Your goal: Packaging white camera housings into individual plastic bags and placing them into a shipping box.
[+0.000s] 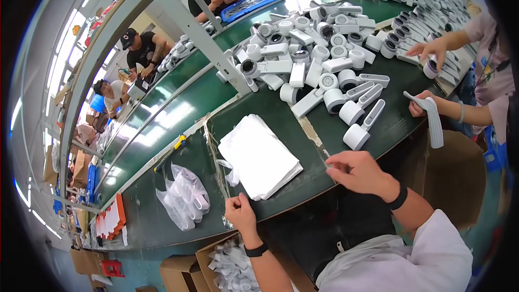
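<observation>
A stack of flat white sheets (258,157) lies on the dark green table between my hands. My left hand (241,215) is closed at the table's front edge, near the stack's lower left corner; anything in its fingers is too small to make out. Over the edge right of the stack, my right hand (359,174) has thumb and forefinger drawn together, perhaps on something tiny. Beyond it lies a white hair-dryer-shaped appliance (357,137), the nearest of a large heap with round heads and grilles. Left of the stack is a clear plastic bag (184,200) with a white item inside.
At the right, a co-worker's hand (440,50) reaches to the appliances; the other holds a ribbed white strip (433,124). A yellow-handled tool (180,141) and orange-edged papers (112,217) lie left. Below the table stands a carton (208,259) of wrapped items. A metal post (216,57) rises ahead.
</observation>
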The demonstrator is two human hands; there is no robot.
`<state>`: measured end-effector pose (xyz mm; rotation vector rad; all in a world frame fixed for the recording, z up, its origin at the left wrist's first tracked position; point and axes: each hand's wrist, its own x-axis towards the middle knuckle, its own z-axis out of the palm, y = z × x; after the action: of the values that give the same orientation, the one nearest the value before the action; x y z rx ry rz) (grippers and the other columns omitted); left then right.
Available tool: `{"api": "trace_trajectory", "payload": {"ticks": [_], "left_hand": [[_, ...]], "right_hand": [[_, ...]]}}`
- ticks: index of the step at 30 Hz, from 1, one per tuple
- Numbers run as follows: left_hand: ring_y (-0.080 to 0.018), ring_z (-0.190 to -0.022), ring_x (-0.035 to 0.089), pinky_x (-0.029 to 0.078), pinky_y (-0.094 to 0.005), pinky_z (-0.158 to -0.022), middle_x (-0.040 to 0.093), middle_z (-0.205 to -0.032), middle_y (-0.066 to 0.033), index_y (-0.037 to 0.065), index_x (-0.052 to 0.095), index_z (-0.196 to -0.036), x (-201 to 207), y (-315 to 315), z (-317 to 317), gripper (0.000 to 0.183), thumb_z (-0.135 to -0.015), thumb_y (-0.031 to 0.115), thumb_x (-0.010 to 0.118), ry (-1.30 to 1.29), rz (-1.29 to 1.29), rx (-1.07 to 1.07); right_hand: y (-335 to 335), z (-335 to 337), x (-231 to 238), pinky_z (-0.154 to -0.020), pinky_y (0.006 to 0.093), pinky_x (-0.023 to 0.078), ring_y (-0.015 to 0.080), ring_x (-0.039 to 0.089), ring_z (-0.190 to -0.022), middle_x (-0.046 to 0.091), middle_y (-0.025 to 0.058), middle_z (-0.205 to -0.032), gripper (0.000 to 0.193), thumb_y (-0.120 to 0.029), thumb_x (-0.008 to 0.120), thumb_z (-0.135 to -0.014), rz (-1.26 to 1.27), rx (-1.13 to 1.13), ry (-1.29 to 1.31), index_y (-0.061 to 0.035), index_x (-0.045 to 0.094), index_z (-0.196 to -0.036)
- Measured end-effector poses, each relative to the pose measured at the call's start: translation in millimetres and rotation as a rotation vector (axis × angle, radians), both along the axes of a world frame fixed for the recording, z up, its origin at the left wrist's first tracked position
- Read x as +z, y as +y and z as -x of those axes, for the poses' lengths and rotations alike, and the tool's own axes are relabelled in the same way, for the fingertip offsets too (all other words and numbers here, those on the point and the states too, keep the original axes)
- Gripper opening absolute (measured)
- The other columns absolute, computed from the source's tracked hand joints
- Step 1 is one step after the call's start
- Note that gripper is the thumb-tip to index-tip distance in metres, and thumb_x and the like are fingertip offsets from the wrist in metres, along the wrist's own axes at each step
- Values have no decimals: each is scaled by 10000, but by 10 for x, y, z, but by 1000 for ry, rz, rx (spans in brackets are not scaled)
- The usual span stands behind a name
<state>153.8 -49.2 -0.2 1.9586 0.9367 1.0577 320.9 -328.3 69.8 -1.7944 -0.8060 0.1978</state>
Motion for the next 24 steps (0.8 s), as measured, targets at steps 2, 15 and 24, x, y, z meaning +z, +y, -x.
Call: {"api": "trace_trajectory", "payload": {"ticks": [2, 15, 24], "left_hand": [[-102, -593, 393, 365, -267, -545, 486, -649, -8, 31, 426, -676, -5, 26, 52, 309, -861, 75, 670, -32, 32, -6], [-160, -768, 574, 461, -277, -673, 615, -893, -48, 30, 615, -921, 446, -266, -101, 156, -801, 42, 714, 8, -217, -258], [-279, -947, 559, 413, -410, -835, 647, -943, -56, 71, 684, -933, 701, -443, -371, 185, -772, 151, 731, 441, -701, -516]], "right_hand": [[-203, -120, 62, -572, 252, 481, 116, 598, -645, 642, 61, -774, 189, -63, 709, -800, 50, -160, -196, -19, 684, -982], [-766, -1018, -160, -890, 411, 429, 313, 540, -1033, 601, 93, -1016, 409, 86, 627, -642, 445, -255, -726, -82, 648, -1015], [-874, -565, 153, -667, 338, 484, 220, 606, -751, 605, 72, -890, 289, -25, 713, -726, 225, -60, -276, -43, 616, -997]]}}
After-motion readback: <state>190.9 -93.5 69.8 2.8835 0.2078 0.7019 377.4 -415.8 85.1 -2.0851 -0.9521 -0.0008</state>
